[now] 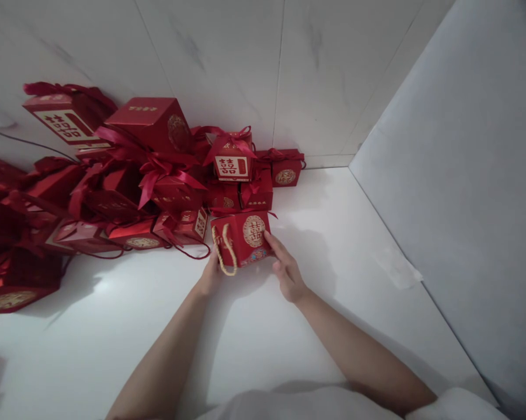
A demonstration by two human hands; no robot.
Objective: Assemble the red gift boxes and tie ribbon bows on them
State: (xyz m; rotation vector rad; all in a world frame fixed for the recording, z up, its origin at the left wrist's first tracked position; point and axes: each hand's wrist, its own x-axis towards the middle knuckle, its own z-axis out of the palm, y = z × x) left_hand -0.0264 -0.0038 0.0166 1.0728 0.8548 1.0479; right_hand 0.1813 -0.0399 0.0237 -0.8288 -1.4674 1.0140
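A pale wall of marbled tiles rises behind a pile of red gift boxes, and a white surface spreads beneath and in front of the pile. A smooth grey panel stands off to the pile's right, with a translucent strip at its foot. A thin dark cable runs in behind the pile's left part.

At the pile's front, toward its right end, is the red rope-handled box, tilted, with a round gold medallion on one face. Its braided yellow handle hangs on the left. Both of the person's bare hands are at this box. The left hand is against its left side, the fingers hidden by the box, so one cannot tell how tightly they close. The right hand is at its right side, one finger stretched onto the face near the medallion and another digit bent; whether this hand grips or merely steadies the box cannot be told.

Within the pile, many boxes wear dark pink ribbons. A box with a white label sits high at the back left of the pile, a ribboned box with a similar label stands toward its right, and a small box marks its far right end, near the wall.
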